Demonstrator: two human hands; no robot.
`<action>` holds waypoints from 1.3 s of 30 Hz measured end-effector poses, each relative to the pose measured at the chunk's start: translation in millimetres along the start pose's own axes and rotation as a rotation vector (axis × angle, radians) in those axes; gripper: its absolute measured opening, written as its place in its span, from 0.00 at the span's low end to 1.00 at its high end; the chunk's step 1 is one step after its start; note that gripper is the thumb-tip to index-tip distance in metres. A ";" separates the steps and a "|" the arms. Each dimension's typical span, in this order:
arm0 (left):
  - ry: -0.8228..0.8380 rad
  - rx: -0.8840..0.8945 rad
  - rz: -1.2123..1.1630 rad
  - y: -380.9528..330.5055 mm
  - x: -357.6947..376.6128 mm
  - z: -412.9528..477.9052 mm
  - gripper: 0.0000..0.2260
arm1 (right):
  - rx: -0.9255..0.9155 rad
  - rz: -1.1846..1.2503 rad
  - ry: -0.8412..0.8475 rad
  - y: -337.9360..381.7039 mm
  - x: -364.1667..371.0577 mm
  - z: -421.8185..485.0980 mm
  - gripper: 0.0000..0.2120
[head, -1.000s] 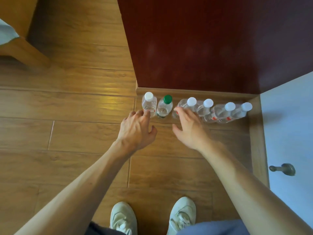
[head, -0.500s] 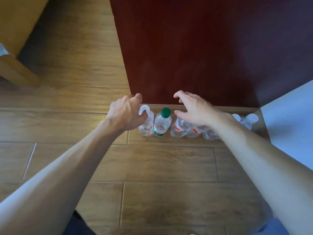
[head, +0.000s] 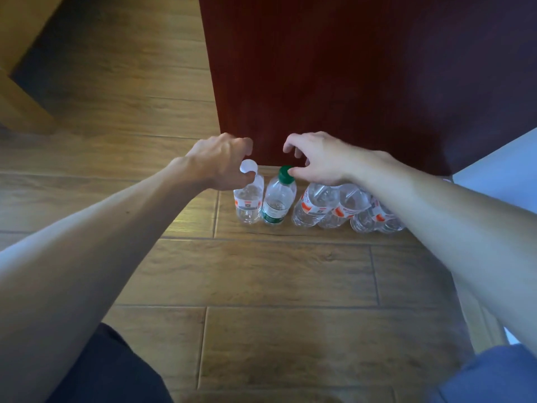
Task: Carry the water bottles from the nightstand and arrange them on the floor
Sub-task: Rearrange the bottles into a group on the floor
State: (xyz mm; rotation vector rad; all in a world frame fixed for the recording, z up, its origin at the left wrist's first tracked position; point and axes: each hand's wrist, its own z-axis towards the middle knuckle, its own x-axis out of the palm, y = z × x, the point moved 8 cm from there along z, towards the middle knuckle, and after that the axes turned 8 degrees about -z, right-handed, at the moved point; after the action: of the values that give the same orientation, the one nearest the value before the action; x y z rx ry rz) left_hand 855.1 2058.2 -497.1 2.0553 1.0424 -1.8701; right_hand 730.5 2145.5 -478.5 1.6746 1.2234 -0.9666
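Several clear water bottles stand in a row on the wooden floor (head: 261,271), against the foot of a dark red panel. The leftmost has a white cap and a red label (head: 247,205). Beside it is a green-capped bottle (head: 276,199). More red-labelled bottles (head: 316,205) continue to the right, partly hidden under my right forearm. My left hand (head: 220,161) hovers over the white cap with its fingers loosely curled, holding nothing. My right hand (head: 319,161) is spread above the row, its thumb tip beside the green cap.
The dark red panel (head: 363,82) rises straight behind the bottles. A pale door or wall (head: 499,181) closes the right side. Light wooden furniture (head: 17,68) stands at the far left. Wooden floor stretches in front of the row and to its left.
Both hands have risen from the bottles' bodies to above their caps. The view has dropped closer to the row, and my shoes are out of sight.
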 end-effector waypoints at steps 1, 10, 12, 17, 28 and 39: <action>0.005 0.005 0.004 0.1 1.4 0.2 0.21 | -0.004 -0.013 0.005 2.3 2.4 0.3 0.21; 0.067 0.034 -0.071 -2.8 15.8 5.1 0.11 | 0.002 -0.006 -0.044 -1.9 7.8 8.3 0.17; 0.061 0.053 -0.081 -5.3 14.0 5.6 0.12 | -0.011 -0.008 -0.024 -1.4 12.0 9.2 0.16; 0.041 0.073 -0.131 -4.6 7.9 3.6 0.11 | -0.035 0.014 -0.011 0.9 16.1 6.6 0.16; 0.002 0.127 -0.142 -10.1 8.0 3.4 0.11 | -0.068 -0.007 -0.104 14.0 20.7 7.2 0.14; -0.001 0.125 -0.145 -13.3 6.4 1.3 0.11 | -0.075 -0.099 -0.078 12.4 23.3 -2.6 0.10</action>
State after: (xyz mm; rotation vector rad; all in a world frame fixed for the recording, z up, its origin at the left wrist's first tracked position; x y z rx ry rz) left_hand 846.0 2069.7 -499.0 2.0970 1.1290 -2.0547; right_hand 748.1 2153.3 -496.7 1.5159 1.2843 -1.0237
